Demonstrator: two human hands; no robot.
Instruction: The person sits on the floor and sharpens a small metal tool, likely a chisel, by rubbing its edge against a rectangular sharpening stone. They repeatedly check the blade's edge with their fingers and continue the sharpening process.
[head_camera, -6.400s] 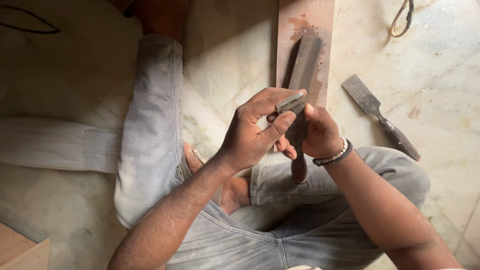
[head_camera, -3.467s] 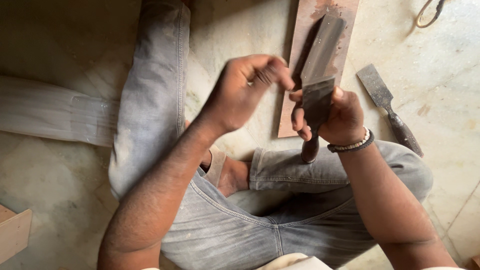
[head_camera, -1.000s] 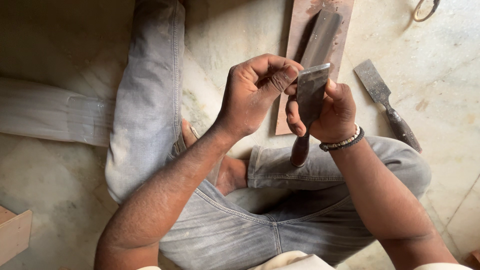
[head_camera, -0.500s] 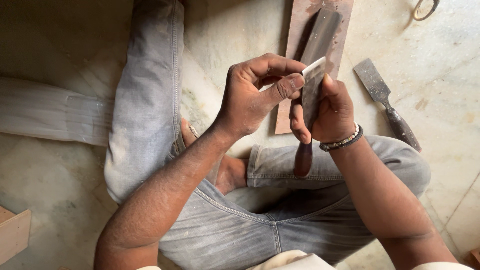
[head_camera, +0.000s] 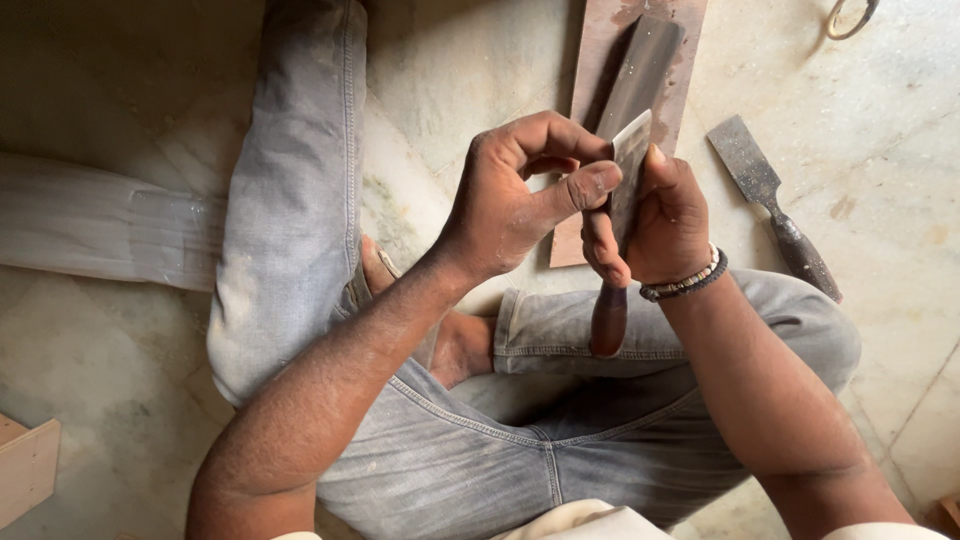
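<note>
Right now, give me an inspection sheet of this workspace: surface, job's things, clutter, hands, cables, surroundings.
Surface: pale stone floor, dusty; the person sits on it.
Job's things: chisel held upright, blade up, dark wooden handle hanging below the fist.
Clutter: second chisel lying flat on the floor; dark sharpening stone on a reddish board.
Hands: right hand gripping the held chisel; left hand with thumb against the blade.
Cables: dark loop at top edge, kind unclear.
Surroundings: wood plank left; wood offcut bottom left.
</note>
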